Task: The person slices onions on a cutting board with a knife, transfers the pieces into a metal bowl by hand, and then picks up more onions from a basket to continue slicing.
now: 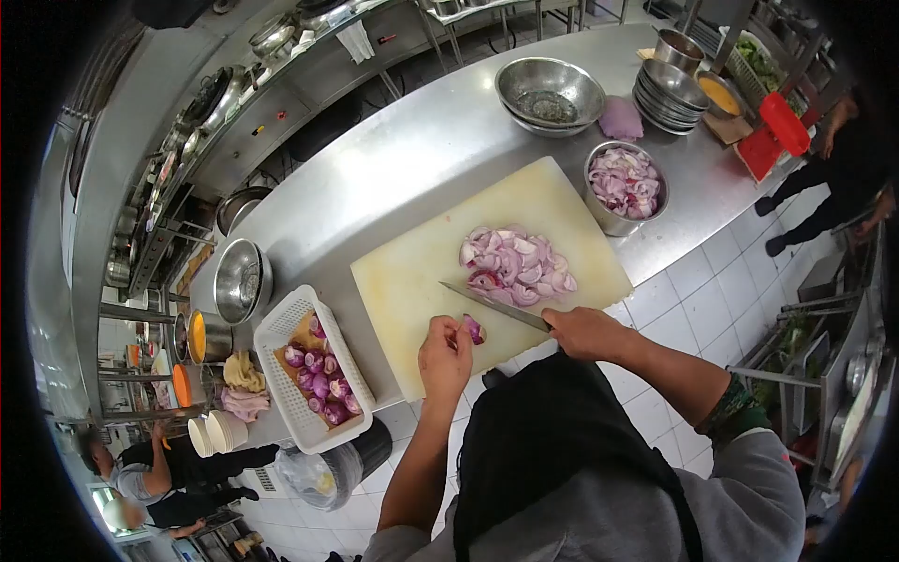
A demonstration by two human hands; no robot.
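My right hand (pixel 582 333) grips the handle of a kitchen knife (pixel 501 307), its blade pointing left over the near side of a pale cutting board (pixel 403 272). A heap of sliced red onion (pixel 524 267) lies on the board just beyond the blade. My left hand (pixel 446 354) pinches a piece of red onion (pixel 475 330) at the board's near edge, left of the knife. To the left, a white plastic basket (pixel 272 339) contains several whole red onions (pixel 323 382). A metal pot (pixel 613 223) full of onion slices (pixel 626 182) stands beyond the board's right corner.
The steel counter (pixel 426 122) carries metal bowls (pixel 551 89), stacked bowls (pixel 672 94), a purple cloth (pixel 620 119) and a bowl (pixel 242 281) on the left. A lined bin (pixel 323 473) stands below the basket. Co-workers are at far left (pixel 154 468) and right (pixel 824 183).
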